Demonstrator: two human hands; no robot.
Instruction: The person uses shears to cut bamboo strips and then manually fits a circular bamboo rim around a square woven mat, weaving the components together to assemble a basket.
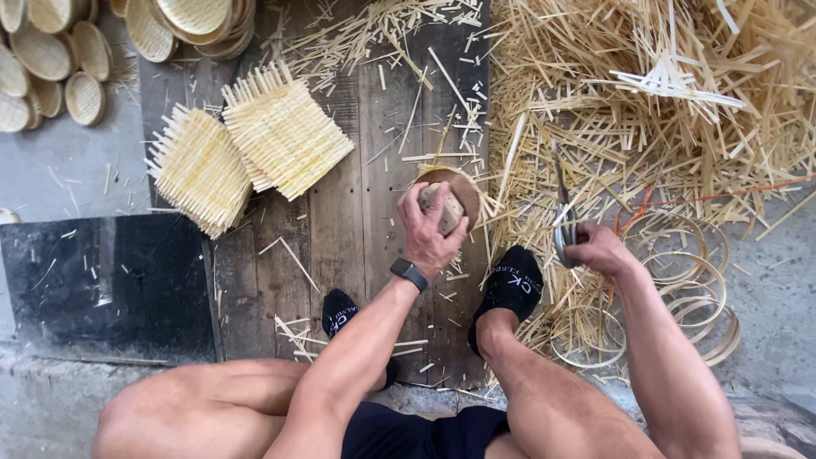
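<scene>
Pressing down, your left hand point(429, 229) clamps the light, springy woven disc point(455, 191) centrally, while your right hand point(595, 246) fist-grips the knife point(563, 212).

Soft, even daylight, faint shadows, sharp focus, slight wide-angle edge distortion.

Single head view, looking steeply down, close over knees

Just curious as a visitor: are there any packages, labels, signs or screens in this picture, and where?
Smartwatch: on the left wrist, small dark rectangular screen, black band.
Sock lettering: pale print on the black sock below the right hand.
No packages or signs show.
</scene>
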